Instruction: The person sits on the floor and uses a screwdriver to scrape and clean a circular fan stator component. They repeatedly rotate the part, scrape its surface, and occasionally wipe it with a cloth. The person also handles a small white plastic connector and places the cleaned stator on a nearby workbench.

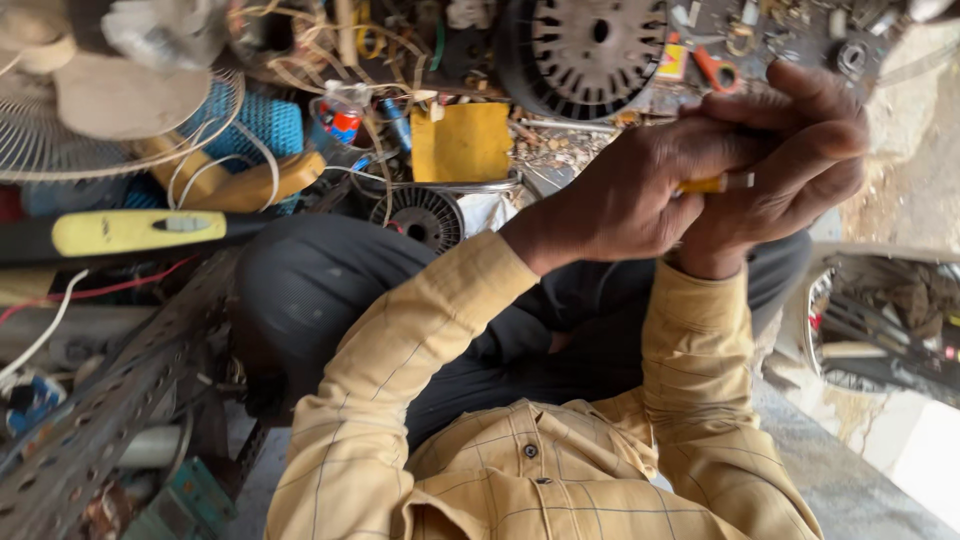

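Both my hands are raised together in front of me, above my lap. My left hand [625,195] wraps around a thin yellow-handled tool [712,184], only a short piece of its handle showing between the fingers. My right hand [800,160] closes over the same tool from the right side, fingers folded across the left hand. The tool's tip is hidden by my fingers. My sleeves are yellow checked cloth.
A round slotted motor core [585,45] lies ahead, and a smaller one [425,215] sits by my knee. A wire fan guard [60,140], a yellow-handled tool [135,232], a yellow cloth [462,142] and tangled wires crowd the left. A perforated metal bar [100,410] runs lower left.
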